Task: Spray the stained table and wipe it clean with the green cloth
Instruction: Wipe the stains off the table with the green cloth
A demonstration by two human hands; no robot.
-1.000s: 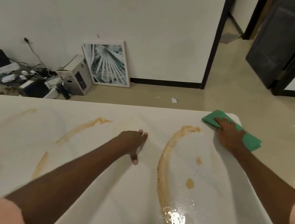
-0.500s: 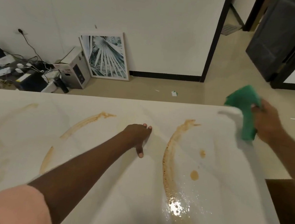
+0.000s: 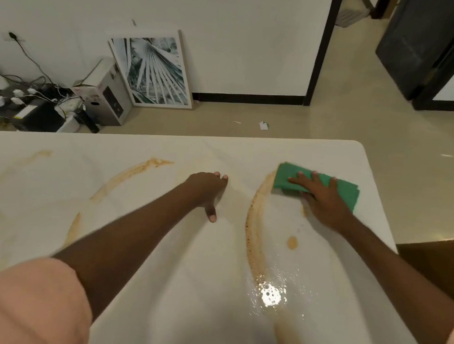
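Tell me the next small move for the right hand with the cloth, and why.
Probably drag the green cloth toward you along the brown curved stain. The right hand presses it flat at the stain's far end, the streak below is unwiped, and the left hand braces on the table.

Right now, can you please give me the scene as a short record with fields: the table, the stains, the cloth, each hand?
table: white table, wet and shiny near the front right
stains: long brown curved streak; second curved streak to its left; small brown spot
cloth: green cloth, folded, flat on the table at the far end of the long streak
right hand: right hand presses on the cloth, fingers spread
left hand: left hand rests on the table, holds nothing
spray bottle: not in view
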